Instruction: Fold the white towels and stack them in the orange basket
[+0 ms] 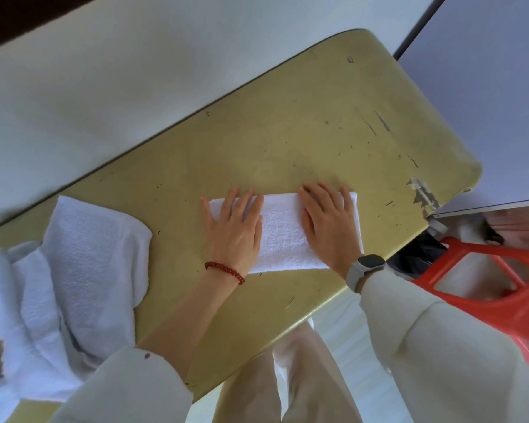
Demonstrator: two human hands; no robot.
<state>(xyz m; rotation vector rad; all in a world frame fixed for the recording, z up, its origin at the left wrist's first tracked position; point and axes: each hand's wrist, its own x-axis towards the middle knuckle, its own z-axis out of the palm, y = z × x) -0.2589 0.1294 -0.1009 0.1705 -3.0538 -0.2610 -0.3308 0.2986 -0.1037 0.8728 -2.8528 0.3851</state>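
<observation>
Two hands: left hand (231,227) and right hand (327,222), fingers straight, pressing folded towel (283,232)
Table (287,141): scuffed yellow, chipped edge
Pile (58,285): left end
Basket (495,279): beside table
Wall (104,71): white

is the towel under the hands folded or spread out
Folded: the towel is a narrow, thick strip, pressed flat by left hand and right hand.

A plain indoor workroom, likely a laundry or housekeeping corner, was the setting. A worn, scratched yellow-green tabletop (303,132) with chipped paint at one rounded corner stood against a bare pale wall (104,71). A heap of unfolded white terry towels (58,285) lay on it, and an orange plastic basket (501,285) sat just beside its edge.
</observation>
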